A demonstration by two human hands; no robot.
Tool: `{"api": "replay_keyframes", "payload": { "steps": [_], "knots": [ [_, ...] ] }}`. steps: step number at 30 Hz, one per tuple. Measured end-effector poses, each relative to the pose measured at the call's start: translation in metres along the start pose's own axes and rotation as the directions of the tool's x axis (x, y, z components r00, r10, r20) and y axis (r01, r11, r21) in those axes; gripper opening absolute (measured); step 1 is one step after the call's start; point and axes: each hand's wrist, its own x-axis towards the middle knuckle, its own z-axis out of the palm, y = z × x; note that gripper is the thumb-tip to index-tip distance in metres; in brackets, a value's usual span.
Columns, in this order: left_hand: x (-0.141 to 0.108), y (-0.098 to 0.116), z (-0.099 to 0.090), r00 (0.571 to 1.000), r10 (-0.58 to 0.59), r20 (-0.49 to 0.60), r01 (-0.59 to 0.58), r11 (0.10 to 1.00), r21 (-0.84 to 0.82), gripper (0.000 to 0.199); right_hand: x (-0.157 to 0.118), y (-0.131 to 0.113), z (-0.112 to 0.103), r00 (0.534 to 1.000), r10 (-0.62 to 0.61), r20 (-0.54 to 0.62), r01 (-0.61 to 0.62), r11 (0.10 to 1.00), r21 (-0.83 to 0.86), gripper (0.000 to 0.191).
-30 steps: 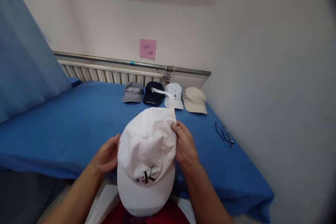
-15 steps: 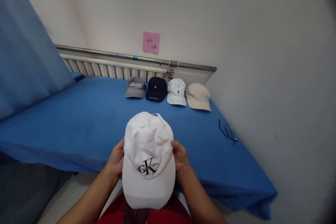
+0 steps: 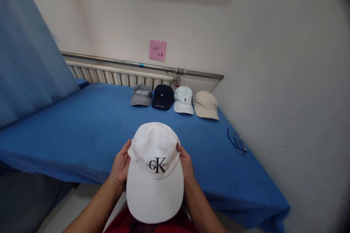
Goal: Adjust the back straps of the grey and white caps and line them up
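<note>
A white baseball cap [image 3: 154,193] with a black "CK" mark is held up in front of me, its brim pointing down toward my body. My left hand [image 3: 121,164] grips its left side, and my right hand [image 3: 186,164] grips the right side. Most of the fingertips are hidden behind the cap. Beyond it, a row of caps lies along the far side of the blue-covered bed [image 3: 95,127]: a grey cap [image 3: 141,95], a dark navy cap [image 3: 163,97], a pale blue-white cap [image 3: 183,101] and a beige cap [image 3: 206,105].
Eyeglasses [image 3: 237,143] lie near the bed's right edge, beside the wall. A radiator [image 3: 109,76] and a metal pipe [image 3: 115,59] run behind the bed. A pink note [image 3: 158,50] is stuck on the wall. On the left hangs a blue curtain [image 3: 30,54].
The white cap has tilted so its front panel and brim face me more, and its crown looks smoother. Both hands still hold its sides. The camera view has shifted slightly upward.
</note>
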Motion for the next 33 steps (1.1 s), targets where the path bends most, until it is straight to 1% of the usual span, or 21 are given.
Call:
{"api": "replay_keyframes", "payload": {
  "steps": [4,6,9,12,14,17,19,21,23,27,29,30,31,33],
  "knots": [
    [-0.003,0.0,0.01,0.982,-0.057,0.181,0.053,0.998,0.029,0.055,0.003,0.002,0.004,0.994,-0.076,-0.076,0.078,0.997,0.02,0.032],
    [-0.003,-0.001,0.014,0.975,-0.078,0.207,0.071,0.997,0.042,0.054,0.003,0.003,0.007,0.99,-0.093,-0.104,0.097,0.995,0.029,0.029],
    [-0.004,0.001,0.016,0.982,-0.079,0.172,0.073,0.996,0.044,0.047,0.005,0.003,0.01,0.988,-0.045,-0.148,0.055,0.996,0.068,0.025],
    [-0.007,0.006,0.018,0.989,-0.065,0.136,0.06,0.997,0.045,0.049,0.009,0.004,0.009,0.981,0.01,-0.193,0.012,0.994,0.111,0.02],
    [-0.008,0.009,0.018,0.99,-0.038,0.134,0.031,0.998,0.053,0.054,0.012,0.004,0.007,0.977,-0.007,-0.215,0.035,0.991,0.126,0.015],
    [-0.01,0.015,0.015,0.985,0.027,0.17,-0.038,0.997,0.061,0.058,0.014,0.003,0.004,0.973,-0.064,-0.223,0.094,0.988,0.125,0.008],
    [-0.01,0.017,0.012,0.979,0.066,0.193,-0.078,0.995,0.059,0.058,0.015,0.002,0.003,0.972,-0.084,-0.221,0.112,0.986,0.12,0.008],
    [-0.01,0.018,0.009,0.976,0.093,0.194,-0.106,0.993,0.056,0.059,0.014,0.001,0.002,0.973,-0.085,-0.212,0.111,0.988,0.112,0.008],
    [-0.01,0.018,0.007,0.98,0.106,0.17,-0.117,0.991,0.058,0.059,0.014,0.001,0.002,0.976,-0.083,-0.201,0.105,0.989,0.103,0.007],
    [-0.007,0.022,0.002,0.987,0.137,0.081,-0.142,0.987,0.073,0.054,0.011,0.001,0.001,0.981,-0.094,-0.167,0.108,0.991,0.075,0.007],
    [-0.007,0.03,0.002,0.982,0.182,0.045,-0.186,0.977,0.101,0.047,0.008,0.0,0.006,0.98,-0.138,-0.145,0.143,0.99,0.02,0.014],
    [-0.007,0.036,0.005,0.978,0.205,0.033,-0.208,0.97,0.129,0.042,0.005,-0.002,0.011,0.974,-0.179,-0.137,0.179,0.984,-0.013,0.017],
    [-0.007,0.043,0.01,0.973,0.229,0.029,-0.23,0.959,0.166,0.037,0.002,-0.004,0.018,0.965,-0.228,-0.126,0.224,0.973,-0.047,0.021],
    [-0.01,0.06,0.026,0.96,0.274,0.05,-0.277,0.922,0.27,0.027,-0.005,-0.012,0.036,0.942,-0.327,-0.08,0.318,0.942,-0.103,0.028]
  ]
}}
